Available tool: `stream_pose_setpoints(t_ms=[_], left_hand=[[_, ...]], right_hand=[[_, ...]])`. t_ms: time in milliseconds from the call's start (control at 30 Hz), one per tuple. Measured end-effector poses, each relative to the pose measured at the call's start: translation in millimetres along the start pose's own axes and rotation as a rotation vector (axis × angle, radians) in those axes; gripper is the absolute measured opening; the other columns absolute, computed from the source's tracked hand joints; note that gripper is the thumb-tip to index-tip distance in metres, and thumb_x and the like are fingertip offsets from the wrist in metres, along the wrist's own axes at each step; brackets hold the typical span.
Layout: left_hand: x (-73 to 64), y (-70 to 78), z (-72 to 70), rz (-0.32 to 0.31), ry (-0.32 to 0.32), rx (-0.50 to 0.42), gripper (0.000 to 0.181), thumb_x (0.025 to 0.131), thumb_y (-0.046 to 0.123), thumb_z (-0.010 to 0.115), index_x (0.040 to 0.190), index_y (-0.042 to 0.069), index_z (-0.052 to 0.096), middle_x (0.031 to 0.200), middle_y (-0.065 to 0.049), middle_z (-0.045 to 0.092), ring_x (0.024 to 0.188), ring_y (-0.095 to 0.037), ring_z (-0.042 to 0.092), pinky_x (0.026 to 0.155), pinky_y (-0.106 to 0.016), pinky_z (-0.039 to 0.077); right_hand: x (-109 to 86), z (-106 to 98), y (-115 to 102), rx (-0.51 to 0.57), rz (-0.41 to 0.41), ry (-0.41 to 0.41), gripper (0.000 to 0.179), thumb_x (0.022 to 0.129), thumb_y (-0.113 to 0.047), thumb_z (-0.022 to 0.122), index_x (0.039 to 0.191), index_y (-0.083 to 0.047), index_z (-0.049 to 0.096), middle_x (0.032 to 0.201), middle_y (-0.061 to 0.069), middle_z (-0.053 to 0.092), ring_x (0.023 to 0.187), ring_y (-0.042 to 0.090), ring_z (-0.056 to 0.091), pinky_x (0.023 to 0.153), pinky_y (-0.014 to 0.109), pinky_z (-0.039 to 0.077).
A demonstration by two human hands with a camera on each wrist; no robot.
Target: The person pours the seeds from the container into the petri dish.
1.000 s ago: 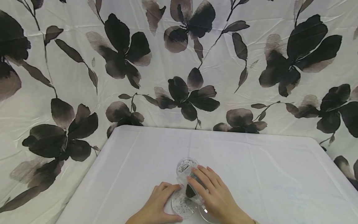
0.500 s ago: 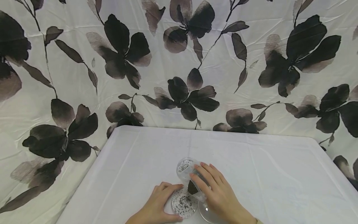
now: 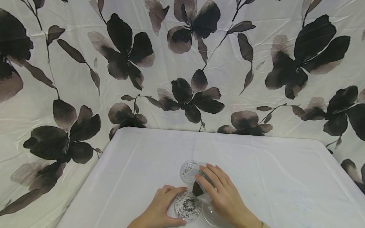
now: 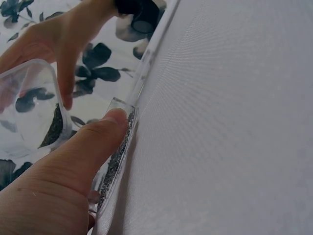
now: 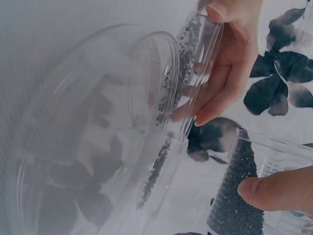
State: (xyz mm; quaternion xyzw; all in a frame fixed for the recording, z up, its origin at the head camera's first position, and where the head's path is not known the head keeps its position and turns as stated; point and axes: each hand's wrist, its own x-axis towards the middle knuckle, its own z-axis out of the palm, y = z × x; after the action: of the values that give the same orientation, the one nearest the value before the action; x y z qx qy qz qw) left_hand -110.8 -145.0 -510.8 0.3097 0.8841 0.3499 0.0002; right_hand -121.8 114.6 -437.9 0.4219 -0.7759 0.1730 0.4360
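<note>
My left hand [image 3: 159, 207] holds the rim of a round clear petri dish [image 3: 188, 207] on the table, thumb on the near side and fingers on the far side. White bits and dark granules lie in it. My right hand [image 3: 228, 199] grips a clear plastic tub [image 3: 206, 197], tilted just above that dish's right edge. Dark granules [image 5: 234, 196] are heaped against the tub's side in the right wrist view. In the left wrist view, the thumb [image 4: 98, 139] presses on the dish's edge while the tub [image 4: 34, 117] hangs apart from it.
Behind the near dish stands a second petri dish [image 3: 187, 171] with white and dark bits, partly covered by the tub. A clear round dish or lid [image 3: 209, 216] lies under my right hand. White cloth covers the table [image 3: 271, 177]; a floral cloth [image 3: 194, 63] hangs behind.
My right hand has shifted slightly right with the tub, uncovering more of the near dish. More dark granules show in that dish. My left hand has stayed in place.
</note>
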Motion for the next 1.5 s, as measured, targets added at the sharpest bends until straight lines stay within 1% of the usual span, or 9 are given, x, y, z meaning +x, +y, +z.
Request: stream_pose_setpoints(t_ms=[167,267,500,733,833,1067,1267,1367,1500], left_hand=[[1.0,-0.1,-0.3,0.014,0.011,0.023,0.088,0.072,0.063,0.079,0.146,0.029,0.046,0.129,0.012,0.052,0.110,-0.006,0.040,0.085,-0.033,0.040],[1.7,-0.8,-0.2,0.034,0.025,0.033,0.089,0.071,0.063,0.080,0.146,0.027,0.047,0.127,0.012,0.053,0.109,-0.006,0.041,0.085,-0.033,0.039],[3.5,-2.9,0.4,0.102,0.073,0.066,0.089,0.070,0.061,0.081,0.144,0.023,0.050,0.126,0.012,0.056,0.110,-0.004,0.043,0.087,-0.033,0.040],[2.1,-3.6,0.5,0.116,0.080,0.061,0.090,0.069,0.061,0.082,0.144,0.022,0.051,0.125,0.010,0.055,0.109,-0.005,0.042,0.086,-0.032,0.040],[1.8,-4.7,0.8,0.109,0.072,0.061,0.090,0.069,0.061,0.082,0.144,0.023,0.050,0.125,0.011,0.054,0.109,-0.004,0.042,0.086,-0.033,0.040],[-0.3,-4.5,0.4,0.046,0.027,0.038,0.091,0.069,0.063,0.081,0.146,0.033,0.044,0.126,0.013,0.051,0.108,-0.006,0.040,0.087,-0.033,0.041],[-1.5,-4.7,-0.1,0.036,0.024,0.041,0.091,0.069,0.063,0.081,0.147,0.030,0.046,0.127,0.012,0.051,0.108,-0.007,0.040,0.085,-0.031,0.041],[-1.5,-5.4,-0.1,0.042,0.031,0.045,0.092,0.069,0.063,0.081,0.146,0.027,0.047,0.127,0.013,0.051,0.108,-0.006,0.040,0.085,-0.031,0.041],[-2.2,-6.1,0.0,0.047,0.036,0.053,0.092,0.069,0.064,0.081,0.146,0.028,0.047,0.126,0.012,0.050,0.107,-0.006,0.039,0.085,-0.031,0.040]], right_hand=[[1.0,-1.2,2.3,0.014,0.006,0.010,0.057,0.082,0.006,0.027,0.127,0.000,0.061,0.130,0.024,0.059,0.119,0.042,0.055,0.101,0.049,0.042],[-0.6,-0.8,4.5,0.043,0.022,0.008,0.063,0.073,0.008,0.029,0.128,0.001,0.060,0.131,0.024,0.058,0.119,0.042,0.054,0.105,0.048,0.039],[-6.6,-3.0,9.5,0.167,0.139,-0.049,0.095,0.043,0.012,0.067,0.137,0.003,0.052,0.139,0.022,0.052,0.128,0.042,0.047,0.117,0.038,0.026],[-8.0,-4.0,8.7,0.276,0.258,-0.032,0.087,0.057,0.001,0.079,0.139,0.003,0.050,0.139,0.019,0.052,0.128,0.037,0.046,0.116,0.030,0.027],[-8.9,-5.6,6.9,0.358,0.360,-0.064,0.091,0.060,-0.004,0.087,0.142,0.000,0.048,0.140,0.015,0.050,0.129,0.031,0.044,0.115,0.027,0.029],[-11.0,-8.7,2.7,0.491,0.655,-0.145,0.099,0.058,-0.012,0.095,0.144,-0.016,0.048,0.138,-0.001,0.054,0.124,0.022,0.051,0.100,0.047,0.047],[-11.6,-10.0,6.3,0.699,0.844,-0.170,0.096,0.058,-0.009,0.094,0.142,-0.017,0.050,0.138,0.003,0.056,0.123,0.030,0.054,0.101,0.052,0.046],[-12.7,-10.2,10.8,0.806,0.902,-0.179,0.094,0.059,-0.009,0.093,0.143,-0.018,0.049,0.137,0.004,0.057,0.125,0.031,0.053,0.103,0.050,0.045],[-15.4,-9.3,17.7,0.904,0.911,-0.177,0.093,0.064,-0.008,0.092,0.144,-0.016,0.047,0.137,0.006,0.057,0.125,0.026,0.054,0.099,0.042,0.049]])
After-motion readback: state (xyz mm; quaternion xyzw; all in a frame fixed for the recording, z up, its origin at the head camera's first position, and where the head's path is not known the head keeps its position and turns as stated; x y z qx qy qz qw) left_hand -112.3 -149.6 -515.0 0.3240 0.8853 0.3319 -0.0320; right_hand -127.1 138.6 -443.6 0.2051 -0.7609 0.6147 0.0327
